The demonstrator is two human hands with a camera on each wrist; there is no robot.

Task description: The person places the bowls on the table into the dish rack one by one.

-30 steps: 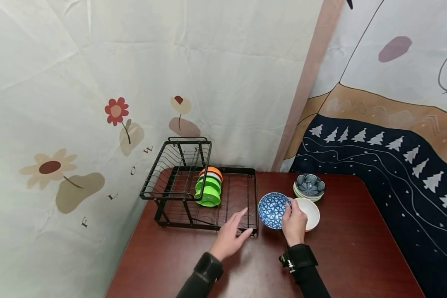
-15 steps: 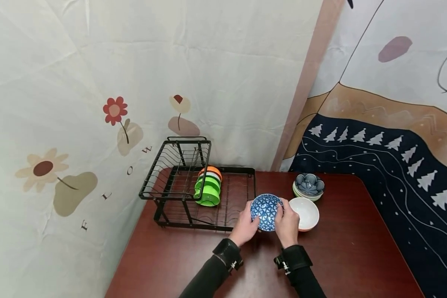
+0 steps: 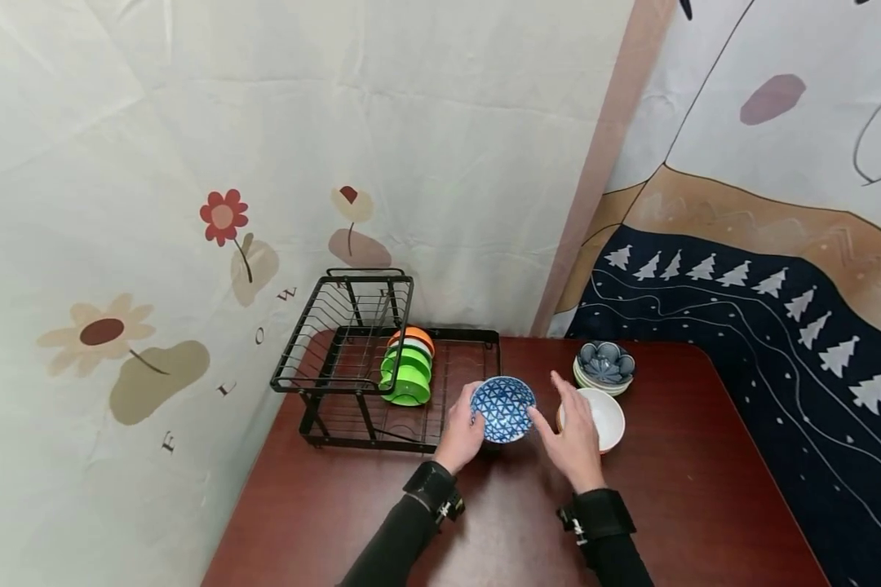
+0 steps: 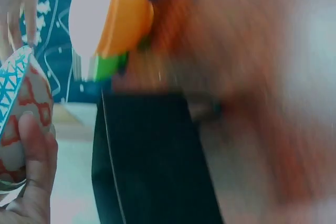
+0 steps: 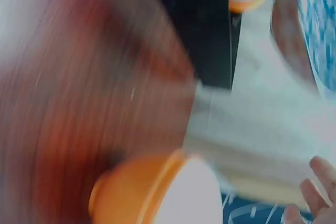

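My left hand point(image 3: 461, 432) grips the left rim of a blue-and-white triangle-patterned bowl point(image 3: 505, 412), thumb inside, held near the dish rack's right front corner. In the left wrist view that bowl point(image 4: 32, 108) is tilted, showing a reddish-orange pattern outside. At its right side my right hand point(image 3: 574, 440) has its fingers extended; whether the thumb touches the rim I cannot tell. Just beyond that hand is a bowl point(image 3: 609, 420), white inside; its outside shows orange in the right wrist view. The black wire dish rack point(image 3: 330, 388) holds green, white and orange bowls point(image 3: 409, 390) standing on edge.
A grey petal-shaped bowl point(image 3: 605, 361) tops a small stack at the back right of the reddish-brown table point(image 3: 675, 489). The rack's raised upper basket covers its left side. Behind stands a printed cloth backdrop point(image 3: 470, 204). Both wrist views are partly blurred.
The patterned bowl has moved left from beside the white bowl. My left hand came in and took its rim; my right hand, which held it, has let go and drawn slightly right.
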